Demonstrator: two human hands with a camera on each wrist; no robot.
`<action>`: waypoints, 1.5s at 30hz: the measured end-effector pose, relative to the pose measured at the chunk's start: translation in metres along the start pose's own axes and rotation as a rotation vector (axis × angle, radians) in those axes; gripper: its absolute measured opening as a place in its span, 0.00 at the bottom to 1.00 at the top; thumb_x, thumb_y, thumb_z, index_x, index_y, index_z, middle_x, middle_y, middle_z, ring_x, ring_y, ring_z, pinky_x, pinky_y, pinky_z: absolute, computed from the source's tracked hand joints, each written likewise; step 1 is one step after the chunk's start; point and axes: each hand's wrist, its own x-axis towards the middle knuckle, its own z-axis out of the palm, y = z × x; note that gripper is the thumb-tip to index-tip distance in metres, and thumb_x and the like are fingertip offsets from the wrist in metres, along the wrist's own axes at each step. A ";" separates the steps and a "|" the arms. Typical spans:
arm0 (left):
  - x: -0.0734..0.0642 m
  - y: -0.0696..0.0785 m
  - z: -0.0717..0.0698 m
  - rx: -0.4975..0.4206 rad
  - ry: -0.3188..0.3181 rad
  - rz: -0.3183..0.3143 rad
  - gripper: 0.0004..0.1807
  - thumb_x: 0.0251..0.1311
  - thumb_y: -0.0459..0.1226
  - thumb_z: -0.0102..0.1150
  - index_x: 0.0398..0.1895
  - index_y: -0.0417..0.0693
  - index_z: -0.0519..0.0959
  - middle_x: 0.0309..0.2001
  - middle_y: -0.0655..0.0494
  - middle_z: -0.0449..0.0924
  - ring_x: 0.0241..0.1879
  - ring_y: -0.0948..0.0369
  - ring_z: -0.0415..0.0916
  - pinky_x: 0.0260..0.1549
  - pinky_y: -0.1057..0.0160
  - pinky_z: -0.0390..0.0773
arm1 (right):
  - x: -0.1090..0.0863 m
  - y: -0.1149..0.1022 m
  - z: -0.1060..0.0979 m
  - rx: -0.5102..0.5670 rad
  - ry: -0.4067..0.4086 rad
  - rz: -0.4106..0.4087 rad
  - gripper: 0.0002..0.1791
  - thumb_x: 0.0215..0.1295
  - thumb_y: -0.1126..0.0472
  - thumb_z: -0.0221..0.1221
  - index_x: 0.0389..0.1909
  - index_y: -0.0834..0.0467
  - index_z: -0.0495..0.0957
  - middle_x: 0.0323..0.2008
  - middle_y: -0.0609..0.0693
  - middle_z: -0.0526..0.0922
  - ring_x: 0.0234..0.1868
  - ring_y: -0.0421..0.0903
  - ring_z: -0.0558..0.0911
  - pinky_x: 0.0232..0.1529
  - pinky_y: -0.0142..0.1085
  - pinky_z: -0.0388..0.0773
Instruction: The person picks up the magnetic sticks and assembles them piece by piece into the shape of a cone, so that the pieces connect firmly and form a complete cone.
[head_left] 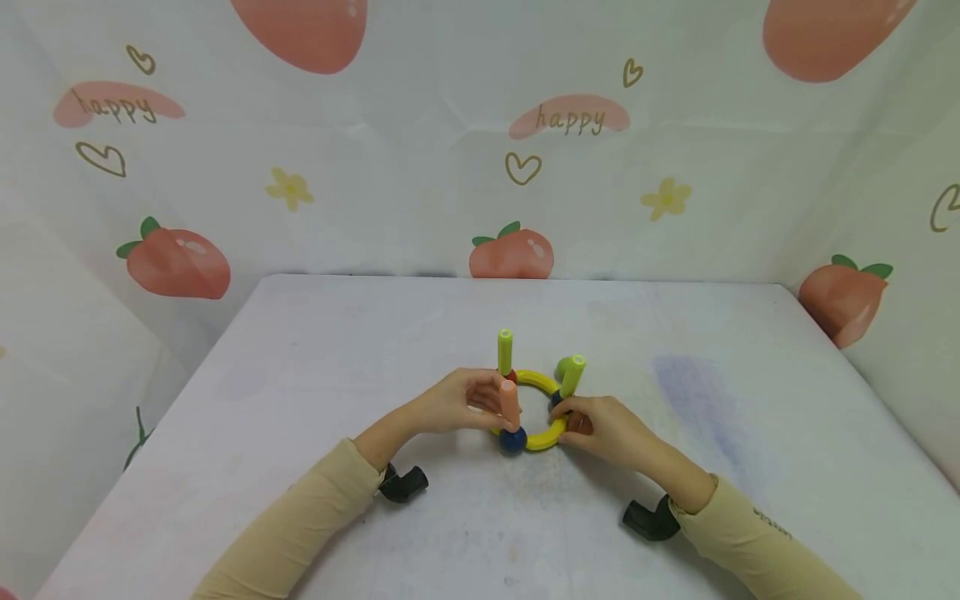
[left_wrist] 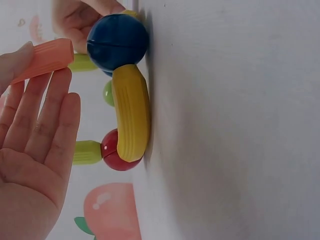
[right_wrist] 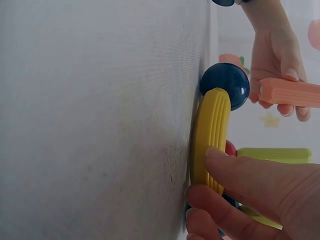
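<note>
My left hand (head_left: 461,406) holds an orange ribbed rod (head_left: 509,402) between thumb and fingers. The rod's end is close to a blue ball (left_wrist: 118,43), with a small gap in the left wrist view. That ball joins yellow curved pieces (right_wrist: 210,140) in a ring lying on the table. Thumb and fingers of my right hand (head_left: 611,429) pinch the ring's near right yellow piece, beside a second blue ball (head_left: 556,401), partly hidden. One light green rod (head_left: 506,352) stands on a red ball (left_wrist: 120,151); another light green rod (head_left: 573,377) rises by the right hand.
A green ball (head_left: 563,366) is at the ring's far right side. The white table (head_left: 360,333) reaches back to a printed fabric backdrop (head_left: 420,167). A black bent piece (head_left: 403,484) sits by the left cuff, and a similar black piece (head_left: 651,520) by the right cuff.
</note>
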 end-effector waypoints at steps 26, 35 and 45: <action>0.000 0.000 0.006 0.020 -0.015 -0.027 0.17 0.52 0.27 0.63 0.46 0.36 0.74 0.43 0.37 0.81 0.40 0.65 0.81 0.42 0.68 0.80 | 0.000 0.004 0.001 0.011 0.000 -0.017 0.12 0.55 0.61 0.65 0.41 0.57 0.79 0.24 0.42 0.79 0.24 0.31 0.71 0.26 0.26 0.70; 0.000 -0.001 0.006 -0.006 -0.022 -0.020 0.17 0.51 0.26 0.63 0.46 0.35 0.74 0.43 0.36 0.80 0.40 0.68 0.80 0.42 0.67 0.80 | 0.000 0.005 0.001 0.030 -0.003 -0.013 0.12 0.55 0.61 0.65 0.41 0.58 0.79 0.25 0.43 0.79 0.25 0.31 0.71 0.26 0.26 0.70; 0.001 0.001 0.008 -0.019 -0.054 -0.076 0.17 0.51 0.26 0.63 0.45 0.34 0.73 0.43 0.35 0.80 0.38 0.69 0.79 0.44 0.67 0.80 | 0.001 0.004 0.000 0.052 -0.020 -0.026 0.14 0.57 0.59 0.64 0.43 0.59 0.78 0.23 0.43 0.77 0.23 0.31 0.69 0.25 0.26 0.69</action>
